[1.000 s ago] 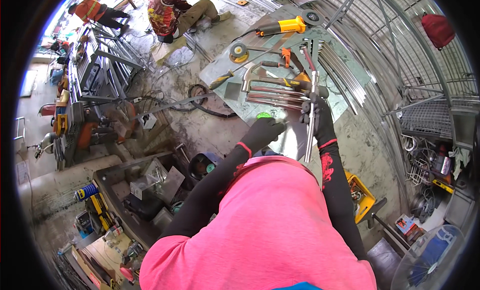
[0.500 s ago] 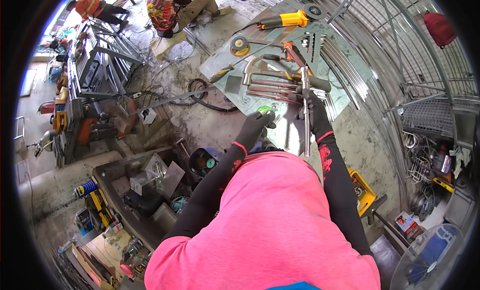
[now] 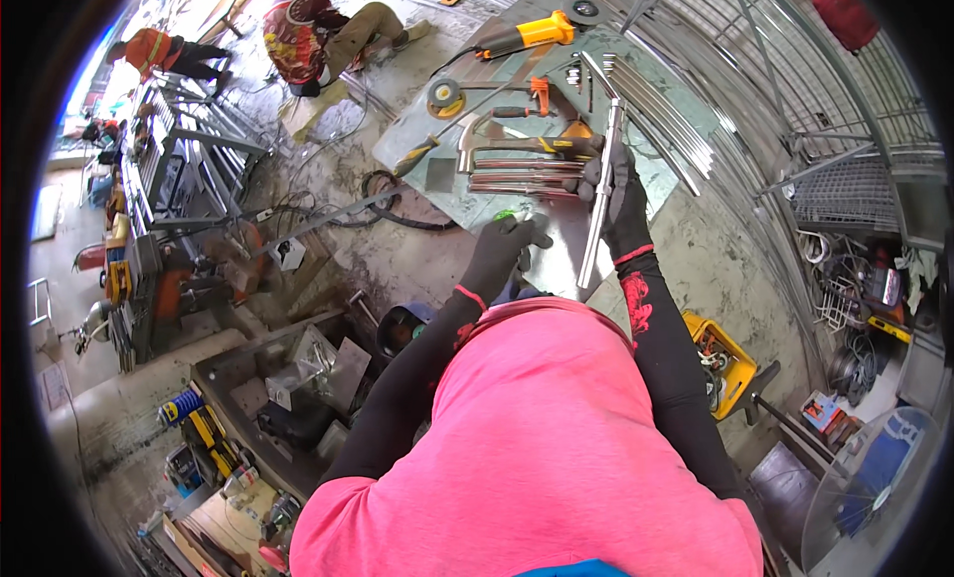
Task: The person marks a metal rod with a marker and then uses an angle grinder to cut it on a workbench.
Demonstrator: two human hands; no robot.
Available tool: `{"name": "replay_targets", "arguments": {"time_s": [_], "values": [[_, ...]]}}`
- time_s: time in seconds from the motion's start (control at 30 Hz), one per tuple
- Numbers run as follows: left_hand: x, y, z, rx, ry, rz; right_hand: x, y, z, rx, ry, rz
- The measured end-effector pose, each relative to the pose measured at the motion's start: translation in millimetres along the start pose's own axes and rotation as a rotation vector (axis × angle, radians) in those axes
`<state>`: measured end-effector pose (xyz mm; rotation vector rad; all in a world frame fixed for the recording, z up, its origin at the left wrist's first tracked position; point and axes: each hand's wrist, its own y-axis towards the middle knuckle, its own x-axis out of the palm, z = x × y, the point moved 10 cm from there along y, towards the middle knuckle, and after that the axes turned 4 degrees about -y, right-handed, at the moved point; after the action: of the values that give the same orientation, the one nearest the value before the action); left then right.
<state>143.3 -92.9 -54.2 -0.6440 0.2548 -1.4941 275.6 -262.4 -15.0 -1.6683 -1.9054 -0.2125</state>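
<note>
In my right hand [image 3: 620,194] is a shiny metal tube [image 3: 598,219], its fingers wrapped round it. The tube stands at a slant, its lower end close to my pink shirt. My left hand [image 3: 505,249] is closed, with fingers curled, left of the tube. A small green round thing [image 3: 505,215] shows at its knuckles; whether the hand holds it, I cannot tell. Just beyond both hands lie several short shiny tubes [image 3: 527,176] on the metal sheet [image 3: 561,224]. Past them rests a hammer [image 3: 465,150], near an orange clamp [image 3: 539,95].
A yellow angle grinder [image 3: 532,34], a grinding disc [image 3: 445,97] and a screwdriver [image 3: 412,157] lie farther out. Long metal tubes [image 3: 656,105] run along the right. A yellow crate [image 3: 733,363] stands right, a grey bin [image 3: 224,378] left. Another person [image 3: 298,40] sits at the far left.
The tube in my right hand has tilted, its lower end swinging left. The whole view has shifted a little, the worktop moving left in it. My left hand stays closed.
</note>
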Motion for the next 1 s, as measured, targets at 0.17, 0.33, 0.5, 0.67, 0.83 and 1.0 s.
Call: {"name": "replay_targets", "arguments": {"time_s": [0.17,0.33,0.5,0.67,0.83,1.0], "values": [[61.9,-16.5,39.4,-0.015,0.112,-0.098,0.7,13.6,-9.1,-0.034,0.084,0.054],[70.1,-39.9,86.1,0.022,0.257,0.023,-9.2,27.3,-8.7,0.027,0.146,0.021],[75.1,-36.8,90.1,0.148,0.315,0.118,-10.3,30.2,-12.3,-0.063,0.107,0.031],[79.3,-26.8,94.3,0.324,0.452,0.175,-19.3,40.5,-12.8,-0.041,0.158,0.143],[86.3,-27.4,92.5,0.123,0.25,0.096,-15.6,45.9,-10.2,0.011,0.288,0.1],[111.8,-47.2,94.7,-0.189,-0.259,-0.127,-12.3,48.6,-5.5,0.056,0.292,0.038]]}}
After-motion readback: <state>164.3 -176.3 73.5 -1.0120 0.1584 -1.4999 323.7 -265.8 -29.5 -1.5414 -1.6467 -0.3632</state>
